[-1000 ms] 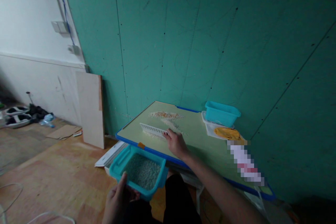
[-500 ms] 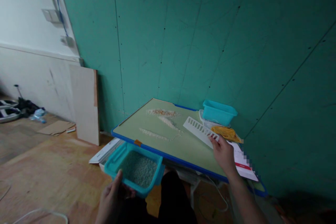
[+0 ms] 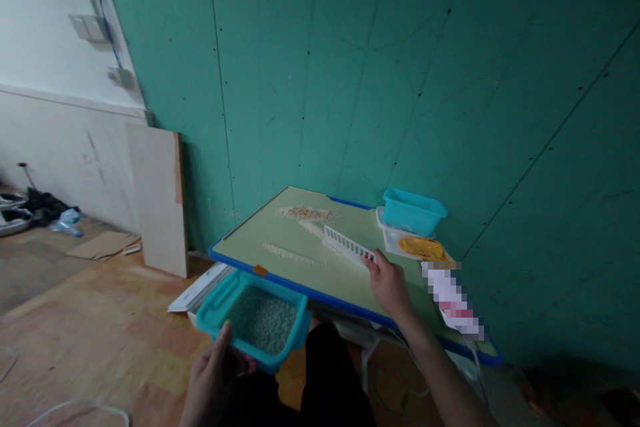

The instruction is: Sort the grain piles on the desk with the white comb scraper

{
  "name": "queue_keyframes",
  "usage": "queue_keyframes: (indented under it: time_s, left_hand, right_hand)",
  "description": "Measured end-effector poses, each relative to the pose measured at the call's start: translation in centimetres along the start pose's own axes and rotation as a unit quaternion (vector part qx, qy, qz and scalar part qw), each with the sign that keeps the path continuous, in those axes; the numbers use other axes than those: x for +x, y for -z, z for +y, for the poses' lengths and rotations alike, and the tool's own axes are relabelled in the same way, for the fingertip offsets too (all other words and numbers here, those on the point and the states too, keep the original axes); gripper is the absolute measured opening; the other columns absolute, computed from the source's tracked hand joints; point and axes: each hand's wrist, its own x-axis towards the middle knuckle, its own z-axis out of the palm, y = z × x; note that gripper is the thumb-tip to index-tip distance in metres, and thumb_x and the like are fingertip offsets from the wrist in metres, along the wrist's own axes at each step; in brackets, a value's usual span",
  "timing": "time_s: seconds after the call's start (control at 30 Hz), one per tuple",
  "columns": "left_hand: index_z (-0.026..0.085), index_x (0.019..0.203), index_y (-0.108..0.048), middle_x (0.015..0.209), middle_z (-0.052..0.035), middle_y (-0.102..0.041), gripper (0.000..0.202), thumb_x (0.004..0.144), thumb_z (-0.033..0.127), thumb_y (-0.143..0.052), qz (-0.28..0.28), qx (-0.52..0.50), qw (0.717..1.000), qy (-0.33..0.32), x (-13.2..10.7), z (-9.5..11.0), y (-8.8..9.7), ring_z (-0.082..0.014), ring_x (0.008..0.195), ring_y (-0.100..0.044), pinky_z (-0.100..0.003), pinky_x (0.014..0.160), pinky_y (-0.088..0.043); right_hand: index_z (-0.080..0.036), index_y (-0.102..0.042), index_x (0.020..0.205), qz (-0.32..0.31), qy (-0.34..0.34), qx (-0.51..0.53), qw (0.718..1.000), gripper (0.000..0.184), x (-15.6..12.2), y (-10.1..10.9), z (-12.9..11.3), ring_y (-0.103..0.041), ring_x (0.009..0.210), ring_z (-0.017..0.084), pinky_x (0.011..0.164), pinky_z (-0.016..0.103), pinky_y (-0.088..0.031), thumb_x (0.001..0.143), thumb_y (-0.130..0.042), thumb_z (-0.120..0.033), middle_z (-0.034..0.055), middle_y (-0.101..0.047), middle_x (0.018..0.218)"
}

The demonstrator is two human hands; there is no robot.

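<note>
Right fingers (image 3: 371,263) grip one end of a slotted white strip (image 3: 347,251) (jutting leftward). Left fingers (image 3: 225,335) clasp a teal bin (image 3: 260,355).

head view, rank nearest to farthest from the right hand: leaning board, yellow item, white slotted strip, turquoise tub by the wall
1. White slotted strip: held in the right hand.
2. Yellow item: right side of the table.
3. Turquoise tub: behind the yellow item.
4. Leaning board: far left.

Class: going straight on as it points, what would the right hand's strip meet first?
Probably the pale streak of grains beside the far end of the white strip in the right hand; whether they touch is unclear.
</note>
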Motion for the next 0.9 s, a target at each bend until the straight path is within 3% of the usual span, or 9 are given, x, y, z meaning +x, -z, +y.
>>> queue_keyframes:
  time_s: [0.17, 0.27, 0.43, 0.53, 0.7, 0.8, 0.9]
  left_hand:
    - [0.032, 0.051, -0.067, 0.047, -0.0100, -0.068, 0.045, 0.079, 0.062, -0.083, -0.006, -0.013, 1.000, 0.002, 0.2, -0.3, 0.1, -0.0418, 0.072, -0.080, -0.046, 0.058, -0.059]
    - [0.030, 0.051, -0.070, 0.049, -0.0096, -0.069, 0.048, 0.085, 0.062, -0.081, -0.006, -0.019, 1.000, 0.001, 0.6, -0.8, 0.3, -0.0371, 0.065, -0.078, -0.044, 0.058, -0.059]
    - [0.024, 0.046, -0.075, 0.050, -0.0092, -0.072, 0.062, 0.084, 0.072, -0.085, 0.006, -0.043, 0.999, -0.011, 1.5, -2.4, 0.7, -0.0220, 0.045, -0.064, -0.035, 0.054, -0.054]
    - [0.024, 0.043, -0.073, 0.049, -0.0099, -0.071, 0.072, 0.085, 0.082, -0.079, 0.010, -0.041, 0.999, -0.031, 1.8, -3.2, 0.7, -0.0210, 0.043, -0.062, -0.034, 0.053, -0.053]
    - [0.024, 0.043, -0.072, 0.051, -0.0121, -0.073, 0.075, 0.083, 0.088, -0.076, -0.011, -0.021, 1.000, -0.014, 2.2, -3.3, 1.1, -0.0249, 0.048, -0.069, -0.035, 0.056, -0.056]
    - [0.024, 0.043, -0.073, 0.054, -0.0146, -0.076, 0.075, 0.074, 0.092, -0.080, -0.053, -0.006, 0.999, 0.010, 2.5, -3.1, 1.7, -0.0273, 0.052, -0.072, -0.037, 0.059, -0.058]
    - [0.024, 0.043, -0.073, 0.054, -0.0142, -0.075, 0.074, 0.073, 0.092, -0.081, -0.056, 0.000, 0.998, 0.013, 2.5, -2.8, 2.0, -0.0273, 0.053, -0.072, -0.037, 0.060, -0.059]
  right_hand:
    - [-0.026, -0.073, 0.099, -0.030, 0.050, -0.011, 0.998, 0.023, 0.4, -3.1, -3.1, -0.086, 0.080, 0.029, 0.064, 0.030, -0.049, 0.110, -0.053, -0.023, 0.0105, -0.087, 0.086]
    - [-0.025, -0.074, 0.101, -0.055, 0.067, -0.012, 0.996, 0.023, 1.4, -4.8, -4.9, -0.085, 0.081, 0.028, 0.065, 0.029, -0.046, 0.110, -0.055, -0.018, 0.0095, -0.086, 0.084]
    - [-0.022, -0.076, 0.106, -0.100, 0.062, -0.020, 0.993, 0.018, 4.7, -7.5, -7.4, -0.084, 0.079, 0.027, 0.065, 0.029, -0.042, 0.109, -0.061, -0.014, 0.0100, -0.086, 0.087]
    - [-0.022, -0.076, 0.105, -0.121, 0.058, -0.006, 0.991, 0.015, 7.0, -8.8, -8.6, -0.084, 0.084, 0.027, 0.067, 0.028, -0.044, 0.107, -0.064, -0.013, 0.0105, -0.087, 0.092]
    - [-0.024, -0.076, 0.099, -0.126, 0.054, 0.038, 0.990, 0.013, 9.3, -10.3, -9.3, -0.083, 0.088, 0.027, 0.068, 0.027, -0.046, 0.104, -0.069, -0.014, 0.0097, -0.087, 0.094]
    - [-0.025, -0.075, 0.096, -0.137, 0.078, 0.056, 0.986, 0.016, 8.9, -10.5, -9.0, -0.082, 0.088, 0.027, 0.069, 0.026, -0.046, 0.103, -0.069, -0.012, 0.0079, -0.086, 0.089]
    - [-0.024, -0.074, 0.094, -0.149, 0.114, 0.076, 0.979, 0.017, 7.8, -10.3, -8.6, -0.083, 0.088, 0.026, 0.069, 0.026, -0.046, 0.105, -0.068, -0.013, 0.0075, -0.084, 0.085]
